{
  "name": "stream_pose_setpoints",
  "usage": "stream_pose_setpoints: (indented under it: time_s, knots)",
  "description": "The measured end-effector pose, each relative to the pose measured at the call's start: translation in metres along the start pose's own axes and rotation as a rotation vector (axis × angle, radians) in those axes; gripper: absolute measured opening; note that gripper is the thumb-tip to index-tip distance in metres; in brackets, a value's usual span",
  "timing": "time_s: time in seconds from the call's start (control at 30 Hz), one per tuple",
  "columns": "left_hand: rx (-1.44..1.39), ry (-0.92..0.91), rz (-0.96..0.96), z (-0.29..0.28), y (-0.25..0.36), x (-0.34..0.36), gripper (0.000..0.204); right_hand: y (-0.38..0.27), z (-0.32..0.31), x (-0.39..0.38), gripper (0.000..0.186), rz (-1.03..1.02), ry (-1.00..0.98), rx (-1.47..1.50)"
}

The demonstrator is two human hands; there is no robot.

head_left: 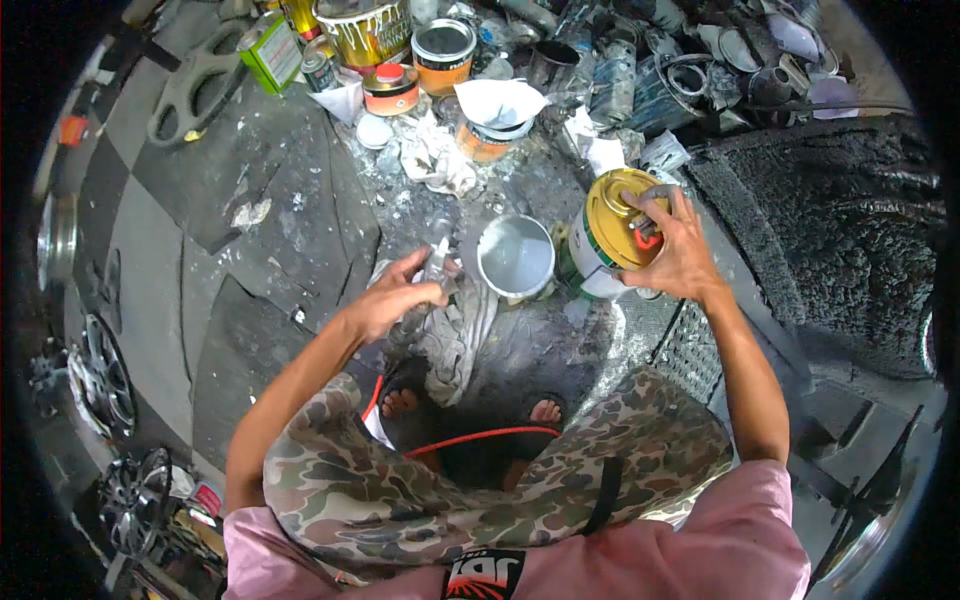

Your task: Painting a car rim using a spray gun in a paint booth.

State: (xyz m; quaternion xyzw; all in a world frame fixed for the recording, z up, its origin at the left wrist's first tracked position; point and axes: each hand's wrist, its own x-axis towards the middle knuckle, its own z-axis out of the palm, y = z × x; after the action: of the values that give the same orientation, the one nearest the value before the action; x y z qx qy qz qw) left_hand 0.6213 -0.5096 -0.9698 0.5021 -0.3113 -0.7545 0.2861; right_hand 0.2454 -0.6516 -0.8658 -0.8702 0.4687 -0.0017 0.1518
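Observation:
My left hand [385,298] is closed round a silver-grey, paint-smeared tool [438,262], mostly hidden by the fingers, so its exact kind is unclear. Just right of it stands a round open pot [516,258] with pale grey liquid inside. My right hand [675,245] grips the top of a paint can [585,250] with a gold lid and a green and white side. The can tilts slightly, and something red shows on its lid beneath my fingers. A grey rag [460,345] hangs below the left hand.
Orange tins [443,75], a thinner can [270,55] and a dripped gold bucket [365,35] stand at the back. Crumpled paper [438,155] lies before them. Used cups and cans [690,75] pile up back right. A red hose [480,436] crosses near my feet.

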Motion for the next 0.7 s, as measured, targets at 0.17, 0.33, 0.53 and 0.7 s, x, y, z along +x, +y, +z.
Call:
stream_pose_setpoints:
  time_s: [0.17,0.33,0.53,0.7]
  knots:
    - [0.064,0.031,0.012,0.005,0.034,-0.007,0.077,0.005,0.023,-0.009,0.107,0.054,0.139,-0.015]
    - [0.076,-0.018,0.127,0.025,0.103,0.0,0.045,0.01,0.039,-0.04,0.117,0.096,0.121,-0.033]
    - [-0.182,-0.125,0.274,0.117,0.171,0.02,0.051,-0.025,-0.011,-0.06,0.107,0.2,0.16,-0.064]
    - [-0.22,-0.161,0.443,0.226,0.194,0.029,0.043,-0.087,-0.097,-0.102,0.066,0.16,0.466,0.424]
